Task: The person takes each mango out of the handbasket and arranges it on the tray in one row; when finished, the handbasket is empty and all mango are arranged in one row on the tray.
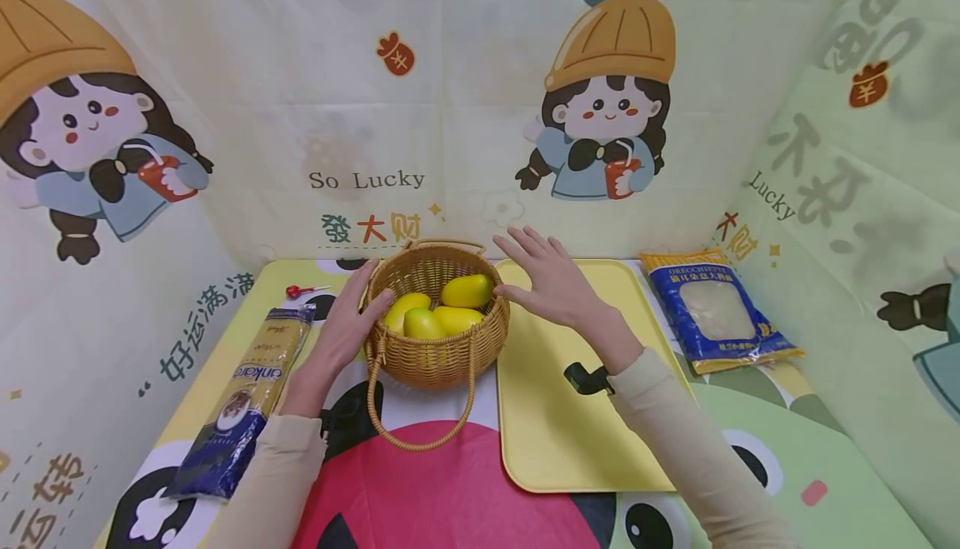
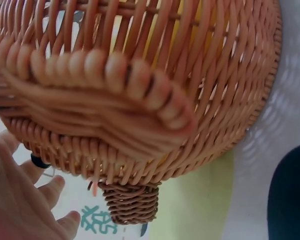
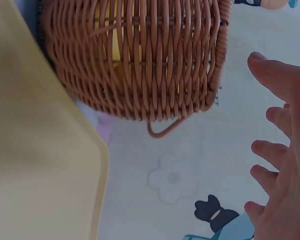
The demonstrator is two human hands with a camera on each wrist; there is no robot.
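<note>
A round wicker basket [image 1: 427,366] stands on the table between both hands, its front handle folded down toward the person. Inside lie several yellow mangoes [image 1: 467,291], one tinged green. At the basket's left rim is the left hand [image 1: 347,316], fingers extended along the side and thumb at the edge. The right hand [image 1: 551,282] hovers at the right rim, fingers spread and straight, thumb tip near the weave. In the right wrist view a gap shows between the right hand [image 3: 280,145] and the basket [image 3: 140,60]. Neither hand grips anything.
A yellow tray [image 1: 585,441] lies right of the basket, under the right forearm. Farther right is a blue pasta bag [image 1: 720,311]. Left of the left arm lies a long blue and gold packet [image 1: 243,407], with a small red-handled tool [image 1: 300,291] behind it. Printed cloth walls enclose the table.
</note>
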